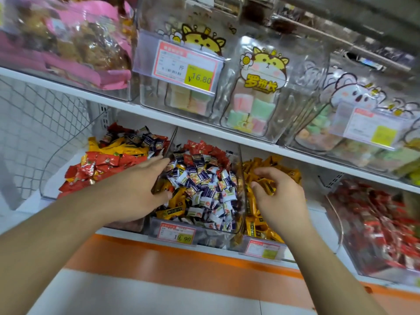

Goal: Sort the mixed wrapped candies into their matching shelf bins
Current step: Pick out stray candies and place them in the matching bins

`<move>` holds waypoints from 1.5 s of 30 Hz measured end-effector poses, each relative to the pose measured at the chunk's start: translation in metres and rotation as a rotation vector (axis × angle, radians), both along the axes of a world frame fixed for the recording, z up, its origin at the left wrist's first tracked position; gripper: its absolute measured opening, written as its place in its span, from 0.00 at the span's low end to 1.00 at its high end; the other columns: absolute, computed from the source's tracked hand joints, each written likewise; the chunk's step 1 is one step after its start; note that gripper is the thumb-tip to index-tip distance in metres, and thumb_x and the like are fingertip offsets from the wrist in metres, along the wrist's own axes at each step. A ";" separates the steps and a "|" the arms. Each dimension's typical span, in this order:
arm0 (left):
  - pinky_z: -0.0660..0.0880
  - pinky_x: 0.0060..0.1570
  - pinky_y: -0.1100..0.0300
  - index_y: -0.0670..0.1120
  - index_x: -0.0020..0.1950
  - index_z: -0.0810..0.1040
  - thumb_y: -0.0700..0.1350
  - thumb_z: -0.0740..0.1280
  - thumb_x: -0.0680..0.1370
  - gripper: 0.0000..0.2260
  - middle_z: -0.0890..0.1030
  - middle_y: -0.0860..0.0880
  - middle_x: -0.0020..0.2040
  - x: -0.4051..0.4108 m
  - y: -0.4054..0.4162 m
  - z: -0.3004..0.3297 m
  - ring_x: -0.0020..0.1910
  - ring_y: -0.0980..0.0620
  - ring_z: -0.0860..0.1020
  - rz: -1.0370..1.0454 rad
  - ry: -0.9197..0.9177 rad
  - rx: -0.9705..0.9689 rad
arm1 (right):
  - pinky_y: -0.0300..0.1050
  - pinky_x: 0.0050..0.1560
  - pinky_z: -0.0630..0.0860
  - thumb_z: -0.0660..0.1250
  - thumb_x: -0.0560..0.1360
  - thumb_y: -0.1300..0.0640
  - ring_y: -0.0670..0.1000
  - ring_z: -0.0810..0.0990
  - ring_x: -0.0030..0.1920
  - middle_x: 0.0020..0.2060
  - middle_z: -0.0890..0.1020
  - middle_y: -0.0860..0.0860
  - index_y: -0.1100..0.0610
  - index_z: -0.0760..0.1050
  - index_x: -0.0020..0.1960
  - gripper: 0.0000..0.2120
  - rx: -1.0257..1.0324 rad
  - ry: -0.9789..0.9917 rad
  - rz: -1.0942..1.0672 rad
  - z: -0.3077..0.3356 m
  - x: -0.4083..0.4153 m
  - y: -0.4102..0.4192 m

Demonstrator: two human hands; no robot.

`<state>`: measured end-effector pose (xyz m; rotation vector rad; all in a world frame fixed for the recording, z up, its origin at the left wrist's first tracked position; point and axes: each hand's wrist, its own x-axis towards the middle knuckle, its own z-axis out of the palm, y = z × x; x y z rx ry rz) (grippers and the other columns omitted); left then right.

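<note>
Three clear bins sit side by side on the lower shelf. The left bin (51, 176) holds red candies (100, 164) mixed with yellow and a few purple ones. The middle bin (213, 234) holds purple-and-white candies (204, 185), with red ones at the back and yellow candies (172, 211) at its front left. The third bin (241, 178) holds yellow candies (256, 226). My left hand (138, 187) lies open over the divider between the left and middle bins, thumb touching a yellow candy. My right hand (281, 198) curls over the third bin, fingers closed on a yellow candy (267, 184).
A fourth bin (351, 253) of red candies stands at the far right. Price tags (177, 233) hang on the bin fronts. The upper shelf (159, 114) carries clear bins of pastel sweets and pink snack bags. An orange strip edges the shelf below; a wire mesh panel is at left.
</note>
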<state>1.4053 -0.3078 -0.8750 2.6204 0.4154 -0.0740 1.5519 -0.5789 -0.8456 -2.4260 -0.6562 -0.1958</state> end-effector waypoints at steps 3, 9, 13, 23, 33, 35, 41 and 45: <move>0.54 0.79 0.56 0.60 0.83 0.40 0.65 0.64 0.79 0.42 0.42 0.64 0.81 -0.002 0.011 -0.002 0.81 0.58 0.50 -0.017 -0.003 0.001 | 0.42 0.63 0.74 0.70 0.80 0.53 0.42 0.76 0.60 0.62 0.80 0.42 0.47 0.79 0.66 0.15 -0.040 -0.069 0.208 -0.006 -0.015 0.026; 0.52 0.77 0.60 0.64 0.82 0.41 0.61 0.66 0.80 0.40 0.42 0.65 0.81 -0.006 0.019 -0.001 0.81 0.60 0.51 -0.046 0.005 0.004 | 0.47 0.68 0.69 0.72 0.79 0.54 0.49 0.71 0.65 0.59 0.81 0.42 0.48 0.83 0.60 0.10 -0.262 -0.054 0.537 -0.033 -0.030 0.085; 0.52 0.79 0.56 0.65 0.82 0.40 0.62 0.65 0.80 0.40 0.42 0.65 0.81 -0.008 0.020 -0.004 0.81 0.60 0.49 -0.060 -0.016 0.003 | 0.49 0.68 0.70 0.75 0.77 0.51 0.49 0.68 0.65 0.58 0.79 0.43 0.48 0.85 0.58 0.10 -0.431 -0.079 0.593 -0.050 -0.026 0.099; 0.51 0.78 0.58 0.63 0.82 0.42 0.61 0.66 0.80 0.40 0.43 0.64 0.82 -0.009 0.022 -0.004 0.81 0.60 0.50 -0.057 -0.049 0.007 | 0.49 0.63 0.70 0.79 0.70 0.55 0.47 0.68 0.57 0.47 0.77 0.39 0.46 0.78 0.45 0.11 -0.410 -0.102 0.584 -0.053 -0.027 0.098; 0.54 0.79 0.57 0.60 0.83 0.43 0.59 0.67 0.81 0.40 0.45 0.62 0.82 -0.008 0.016 0.000 0.81 0.58 0.51 -0.034 -0.026 0.036 | 0.43 0.31 0.72 0.74 0.78 0.53 0.50 0.78 0.32 0.47 0.80 0.41 0.45 0.73 0.50 0.09 0.052 0.008 0.164 -0.003 -0.012 0.029; 0.56 0.79 0.56 0.59 0.83 0.43 0.58 0.66 0.81 0.40 0.44 0.62 0.82 -0.007 0.013 0.001 0.81 0.58 0.51 -0.021 -0.016 0.043 | 0.34 0.36 0.72 0.74 0.78 0.52 0.46 0.79 0.41 0.47 0.82 0.41 0.46 0.77 0.53 0.08 0.130 -0.020 0.007 0.001 0.000 0.007; 0.55 0.79 0.57 0.59 0.83 0.41 0.58 0.66 0.81 0.41 0.43 0.62 0.82 -0.005 0.002 0.004 0.82 0.57 0.52 0.010 -0.006 0.051 | 0.51 0.47 0.77 0.73 0.77 0.46 0.59 0.82 0.51 0.48 0.85 0.55 0.53 0.79 0.66 0.20 -0.102 -0.046 -0.216 0.001 0.021 -0.034; 0.53 0.79 0.59 0.59 0.84 0.42 0.58 0.66 0.81 0.40 0.43 0.61 0.82 -0.004 0.000 0.005 0.82 0.57 0.51 0.018 -0.010 0.034 | 0.49 0.52 0.73 0.71 0.79 0.48 0.59 0.80 0.59 0.58 0.83 0.55 0.56 0.77 0.69 0.21 -0.120 -0.060 -0.152 0.003 0.018 -0.022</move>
